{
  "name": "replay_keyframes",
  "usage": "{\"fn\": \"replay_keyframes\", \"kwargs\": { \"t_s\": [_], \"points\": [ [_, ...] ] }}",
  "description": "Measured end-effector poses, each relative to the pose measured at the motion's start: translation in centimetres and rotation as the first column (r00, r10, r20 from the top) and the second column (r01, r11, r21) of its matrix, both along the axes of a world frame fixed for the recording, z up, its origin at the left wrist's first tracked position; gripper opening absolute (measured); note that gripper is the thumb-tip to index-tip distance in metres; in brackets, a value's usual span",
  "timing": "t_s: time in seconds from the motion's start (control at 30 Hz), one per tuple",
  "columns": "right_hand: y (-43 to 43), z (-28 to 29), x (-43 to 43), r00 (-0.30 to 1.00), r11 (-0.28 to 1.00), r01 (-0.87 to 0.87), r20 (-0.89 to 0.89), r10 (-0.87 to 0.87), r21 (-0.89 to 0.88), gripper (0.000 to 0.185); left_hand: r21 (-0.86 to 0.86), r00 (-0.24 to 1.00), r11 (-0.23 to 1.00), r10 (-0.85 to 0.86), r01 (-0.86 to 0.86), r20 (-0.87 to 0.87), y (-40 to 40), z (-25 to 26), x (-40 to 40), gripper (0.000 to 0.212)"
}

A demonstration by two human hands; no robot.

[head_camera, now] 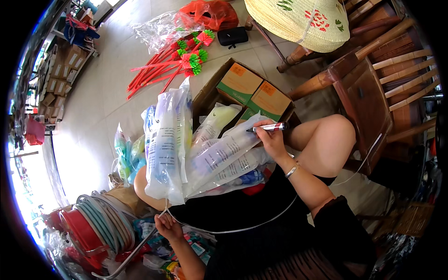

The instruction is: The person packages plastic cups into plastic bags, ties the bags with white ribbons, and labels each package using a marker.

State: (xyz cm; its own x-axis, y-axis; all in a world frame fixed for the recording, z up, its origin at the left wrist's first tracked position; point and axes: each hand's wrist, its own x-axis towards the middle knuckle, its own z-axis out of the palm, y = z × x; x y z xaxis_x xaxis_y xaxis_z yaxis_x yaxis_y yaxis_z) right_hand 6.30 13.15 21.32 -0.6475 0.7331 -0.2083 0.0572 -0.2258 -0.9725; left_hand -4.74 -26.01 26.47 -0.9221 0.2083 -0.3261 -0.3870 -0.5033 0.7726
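Observation:
My right hand (pixel 271 139) holds a black-tipped marker pen (pixel 268 127), its tip at the upper end of a long translucent plastic bag (pixel 224 154) with printed text. That bag lies slantwise over others across my lap. Beside it on the left, several similar filled bags (pixel 162 147) stand bunched together, some with a handwritten black mark. My left hand (pixel 168 224) is closed at the lower end of these bags, on a thin white cord (pixel 224 232) that loops across my black clothing.
Ahead sits an open cardboard box (pixel 229 63) with smaller boxes (pixel 239 82). Red sticks with red and green tufts (pixel 154 75) lie on the tiled floor near a black case (pixel 232 36). A bamboo chair (pixel 364 105) and straw hats (pixel 301 21) are at right, a hose reel (pixel 84 231) at lower left.

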Motion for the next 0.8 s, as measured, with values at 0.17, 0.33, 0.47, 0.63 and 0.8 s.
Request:
{"fn": "replay_keyframes", "kwargs": {
  "t_s": [0.17, 0.33, 0.47, 0.63, 0.8],
  "points": [
    [-0.2, -0.7, -0.2, 1.000, 0.998, -0.012, -0.013, 0.012, 0.060, 0.012, -0.015, 1.000, 1.000, -0.007, 0.007, -0.012, 0.2, 0.2, 0.0, 0.032],
    [-0.2, -0.3, 0.1, 0.999, 0.999, -0.036, -0.014, 0.036, 0.018, 0.013, -0.016, 1.000, 1.000, -0.004, 0.004, -0.006, 0.1, 0.1, 0.1, 0.032],
    [0.0, 0.2, 0.3, 0.999, 0.999, 0.047, -0.015, -0.047, -0.015, 0.013, -0.004, 0.999, 0.999, -0.032, 0.032, -0.027, 0.1, 0.0, -0.1, 0.031],
    [-0.2, 1.7, 2.5, 0.983, 0.982, 0.173, -0.046, -0.177, -0.075, 0.012, 0.009, 0.999, 0.999, -0.036, 0.036, -0.031, -0.8, -0.6, 0.1, 0.029],
    [-2.7, 1.5, 5.7, 0.995, 0.988, 0.093, 0.038, -0.088, -0.123, 0.012, 0.025, 0.998, 0.998, -0.058, 0.059, -0.028, -0.3, -0.3, -0.2, 0.029]
  ]
}}
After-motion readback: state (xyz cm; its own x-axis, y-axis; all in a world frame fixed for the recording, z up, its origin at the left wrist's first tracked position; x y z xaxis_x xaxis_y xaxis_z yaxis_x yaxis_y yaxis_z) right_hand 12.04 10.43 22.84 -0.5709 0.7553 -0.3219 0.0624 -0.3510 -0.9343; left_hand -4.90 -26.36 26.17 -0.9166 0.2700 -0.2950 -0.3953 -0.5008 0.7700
